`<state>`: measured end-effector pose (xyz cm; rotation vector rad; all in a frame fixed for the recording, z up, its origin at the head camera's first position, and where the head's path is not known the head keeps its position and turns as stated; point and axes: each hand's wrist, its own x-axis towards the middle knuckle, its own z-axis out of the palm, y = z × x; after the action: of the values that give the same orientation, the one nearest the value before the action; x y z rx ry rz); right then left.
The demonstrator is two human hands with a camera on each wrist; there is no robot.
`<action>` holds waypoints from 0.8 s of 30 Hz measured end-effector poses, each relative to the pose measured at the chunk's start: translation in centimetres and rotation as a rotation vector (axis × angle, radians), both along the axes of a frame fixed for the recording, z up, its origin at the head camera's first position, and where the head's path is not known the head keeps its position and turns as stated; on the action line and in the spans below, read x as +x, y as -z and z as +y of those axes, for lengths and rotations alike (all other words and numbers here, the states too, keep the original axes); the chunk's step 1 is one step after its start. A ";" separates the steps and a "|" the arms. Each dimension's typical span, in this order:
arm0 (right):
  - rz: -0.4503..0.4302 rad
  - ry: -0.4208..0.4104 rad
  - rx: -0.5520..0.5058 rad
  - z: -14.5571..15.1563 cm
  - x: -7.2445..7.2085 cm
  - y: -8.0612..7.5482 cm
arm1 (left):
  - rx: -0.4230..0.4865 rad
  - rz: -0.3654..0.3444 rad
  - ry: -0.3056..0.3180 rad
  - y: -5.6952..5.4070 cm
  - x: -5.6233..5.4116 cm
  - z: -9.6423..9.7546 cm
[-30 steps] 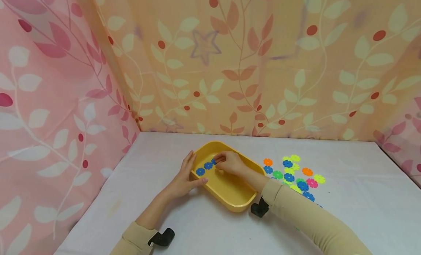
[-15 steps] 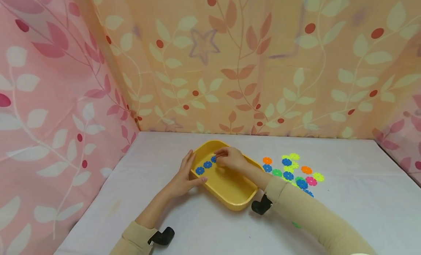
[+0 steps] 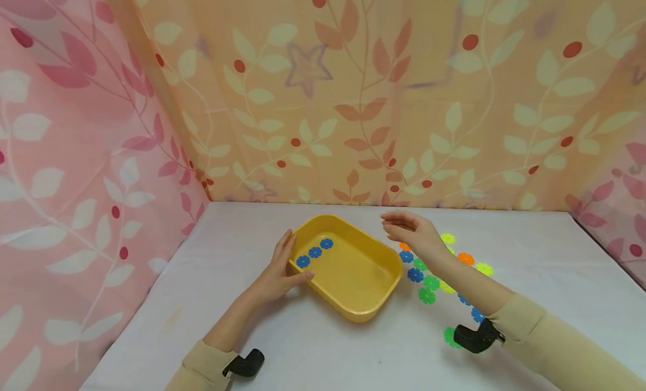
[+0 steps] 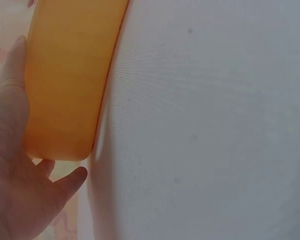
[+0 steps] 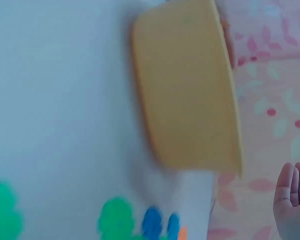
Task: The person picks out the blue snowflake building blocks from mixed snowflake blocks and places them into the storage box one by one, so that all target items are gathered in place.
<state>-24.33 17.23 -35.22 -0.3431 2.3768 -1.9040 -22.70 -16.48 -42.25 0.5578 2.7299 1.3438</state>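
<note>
A yellow plastic basin [image 3: 353, 284] stands on the table in the head view. Three blue snowflake-shaped discs [image 3: 315, 252] lie in a row along its left end. My left hand [image 3: 272, 273] holds the basin's left corner, thumb on the near long side and fingers at the short end; the left wrist view also has this hand [image 4: 20, 185] against the basin wall [image 4: 72, 85]. My right hand [image 3: 419, 237] is raised over loose discs right of the basin. Its fingers are extended together, with nothing seen in them; they also show in the right wrist view [image 5: 292, 200].
Loose discs in blue [image 3: 415, 275], green [image 3: 427, 295], orange [image 3: 466, 258] and yellow [image 3: 484, 268] lie scattered on the white table [image 3: 323, 357]. My right forearm covers some. Patterned cloth [image 3: 383, 99] hangs behind and beside the table.
My right hand has left the basin's inside and moved right, over the loose discs. The third blue disc, earlier at its fingertips, now lies uncovered in the row. The left hand keeps its place.
</note>
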 end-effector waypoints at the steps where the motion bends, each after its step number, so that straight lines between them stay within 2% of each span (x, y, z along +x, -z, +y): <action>1: 0.004 0.016 0.015 0.9 0.3 0.2 | 0.000 0.000 0.000 0.0 0.0 0.0; 5: -0.009 0.065 0.126 4.1 1.6 1.3 | 0.003 0.002 0.004 0.1 0.0 0.0; 9: -0.041 0.075 0.240 6.6 2.7 2.6 | 0.009 0.009 0.010 0.2 -0.1 0.0; 12: -0.026 0.081 0.353 7.9 3.2 3.6 | 0.013 0.017 0.012 0.2 -0.2 -0.1; 18: 0.007 0.121 0.539 9.7 3.2 5.2 | 0.020 0.029 0.014 0.1 -0.1 -0.1; 24: 0.025 0.132 0.621 10.8 2.8 6.0 | 0.017 0.033 0.016 0.1 0.0 0.1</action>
<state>-21.49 28.02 -41.25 -0.1608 2.8940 -1.0987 -22.69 -16.43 -42.37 0.6075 2.7365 1.3670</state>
